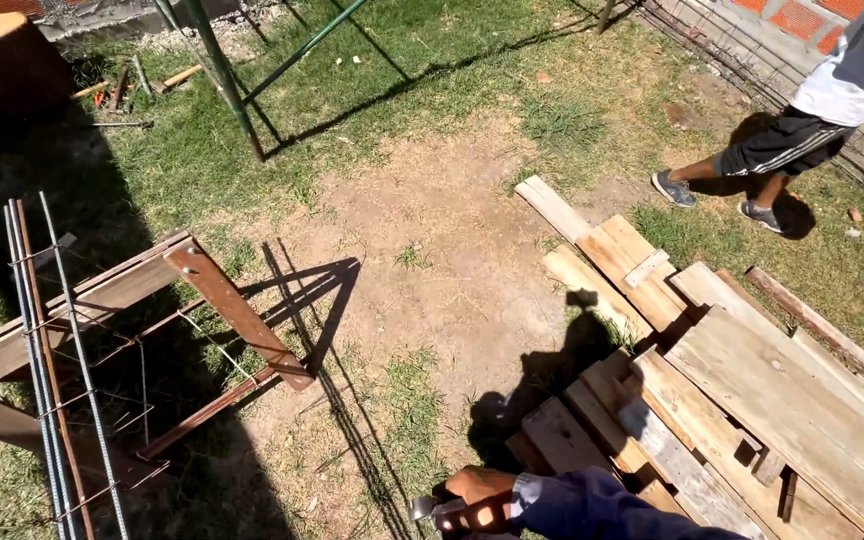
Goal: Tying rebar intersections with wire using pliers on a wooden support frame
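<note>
Only one of my hands shows, at the bottom edge. It is my right hand (480,492), coming out of a blue sleeve (592,508), and it is closed round a hand tool (430,510) with a shiny metal head and dark reddish grips. The tool's head points left over bare dirt and thin grass. The near end of a stack of wooden planks (742,400) lies just right of the hand. My left hand is out of view.
A wooden trestle (227,305) at the left carries long steel bars tied into a rebar cage (52,370). Green metal poles (227,85) stand at the top. Another person (812,110) in a white shirt and black shorts walks at the upper right, beside wire mesh and a brick wall.
</note>
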